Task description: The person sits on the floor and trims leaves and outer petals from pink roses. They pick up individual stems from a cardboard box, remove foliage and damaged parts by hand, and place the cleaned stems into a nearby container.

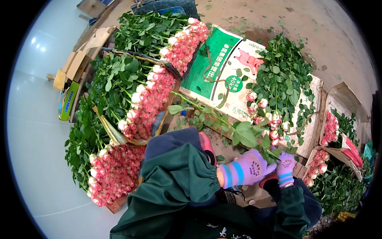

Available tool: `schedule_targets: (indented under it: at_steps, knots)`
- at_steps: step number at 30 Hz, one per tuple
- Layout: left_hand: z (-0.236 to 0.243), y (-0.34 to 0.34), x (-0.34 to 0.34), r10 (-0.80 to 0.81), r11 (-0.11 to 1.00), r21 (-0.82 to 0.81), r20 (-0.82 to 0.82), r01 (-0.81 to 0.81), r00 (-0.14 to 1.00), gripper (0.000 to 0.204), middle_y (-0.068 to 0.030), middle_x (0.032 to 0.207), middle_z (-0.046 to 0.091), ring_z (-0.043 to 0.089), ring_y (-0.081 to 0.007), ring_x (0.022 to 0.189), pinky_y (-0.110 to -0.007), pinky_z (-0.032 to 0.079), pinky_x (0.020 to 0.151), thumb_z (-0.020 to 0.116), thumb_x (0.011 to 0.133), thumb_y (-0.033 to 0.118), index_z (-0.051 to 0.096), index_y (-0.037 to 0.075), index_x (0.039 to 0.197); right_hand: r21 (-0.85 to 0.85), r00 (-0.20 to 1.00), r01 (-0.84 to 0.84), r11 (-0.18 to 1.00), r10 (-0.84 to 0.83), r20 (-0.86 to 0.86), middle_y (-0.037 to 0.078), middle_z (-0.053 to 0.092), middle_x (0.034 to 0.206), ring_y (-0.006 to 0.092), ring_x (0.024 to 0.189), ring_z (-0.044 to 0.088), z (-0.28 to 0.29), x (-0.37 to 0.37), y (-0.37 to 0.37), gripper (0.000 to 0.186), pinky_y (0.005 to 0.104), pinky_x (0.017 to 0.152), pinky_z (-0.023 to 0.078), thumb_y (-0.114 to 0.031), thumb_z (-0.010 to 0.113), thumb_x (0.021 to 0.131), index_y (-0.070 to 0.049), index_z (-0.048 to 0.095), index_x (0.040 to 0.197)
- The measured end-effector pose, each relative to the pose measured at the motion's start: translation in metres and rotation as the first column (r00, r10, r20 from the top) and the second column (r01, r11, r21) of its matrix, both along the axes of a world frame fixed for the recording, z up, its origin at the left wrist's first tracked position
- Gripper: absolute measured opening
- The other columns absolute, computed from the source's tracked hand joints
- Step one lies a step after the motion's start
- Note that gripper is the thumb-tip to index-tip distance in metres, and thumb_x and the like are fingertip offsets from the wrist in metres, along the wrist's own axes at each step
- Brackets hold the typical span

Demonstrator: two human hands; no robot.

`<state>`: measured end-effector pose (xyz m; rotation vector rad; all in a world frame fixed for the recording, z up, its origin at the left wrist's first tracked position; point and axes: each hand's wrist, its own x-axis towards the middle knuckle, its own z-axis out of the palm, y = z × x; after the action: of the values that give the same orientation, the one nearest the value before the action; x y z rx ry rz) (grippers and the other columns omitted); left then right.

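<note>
A long leafy rose stem (213, 114) slants from the upper left down to my hands, its thin cut end pointing away. My left hand (248, 167), in a purple knit glove with blue bands, is closed at the leafy end, fingers curled out of sight. My right hand (285, 165), gloved alike, pinches the same end close beside it. Any bloom on this stem is hidden. Just beyond my hands, a pile of loose pink-and-white roses (274, 119) lies with blooms toward me and leafy stems pointing away, on a flattened green-and-white printed sack (203, 75).
Bundled roses (115, 171) stack along the left, pink blooms facing right. More roses (318, 165) lie at the right beside paper wrapping (344, 99). Cardboard pieces (75, 65) and a green box (69, 100) stand by the pale wall. Leaf scraps litter the floor (254, 16).
</note>
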<state>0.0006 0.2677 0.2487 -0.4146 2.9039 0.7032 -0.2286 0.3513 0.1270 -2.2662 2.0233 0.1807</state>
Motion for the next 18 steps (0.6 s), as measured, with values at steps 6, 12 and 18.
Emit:
schedule_targets:
  at_steps: [6, 12, 18]
  knots:
    - [-0.001, -0.006, -0.002, -0.059, 0.998, -0.002, 0.011, 0.059, 0.998, 0.040, -0.0066, 0.076, 0.063, 0.064, -0.0238, 0.067, -0.038, 0.046, 0.057, 0.057, 0.084, 0.021, 0.052, 0.010, 0.122, 0.339, 0.996, 0.004, 0.941, 0.028, -0.090, 0.004, 0.067, 0.093, 0.0250, 0.082, 0.068, -0.051, 0.032, -0.020, 0.030, 0.0419, 0.065, 0.049, -0.018, 0.055, 0.084, -0.021, 0.060, 0.113]
    - [0.000, -0.008, 0.003, -0.001, 0.998, -0.066, -0.049, -0.002, 0.999, 0.027, -0.0063, 0.073, 0.060, 0.063, -0.0250, 0.062, -0.039, 0.046, 0.051, 0.057, 0.083, 0.018, 0.053, 0.010, 0.108, 0.303, 0.999, 0.025, 0.953, -0.015, -0.034, 0.006, 0.067, 0.085, 0.0266, 0.080, 0.068, -0.084, 0.057, -0.026, 0.022, 0.0439, 0.063, 0.048, -0.021, 0.057, 0.080, -0.015, 0.063, 0.100]
    - [-0.004, -0.009, 0.014, 0.052, 0.997, -0.051, -0.103, -0.058, 0.993, 0.025, -0.0059, 0.064, 0.062, 0.061, -0.0249, 0.053, -0.039, 0.046, 0.048, 0.051, 0.090, 0.018, 0.054, 0.014, 0.114, 0.237, 0.998, 0.016, 0.971, -0.030, 0.055, 0.003, 0.063, 0.061, 0.0201, 0.058, 0.063, -0.079, 0.084, -0.029, 0.006, 0.0353, 0.048, 0.043, -0.017, 0.060, 0.073, -0.017, 0.064, 0.068]
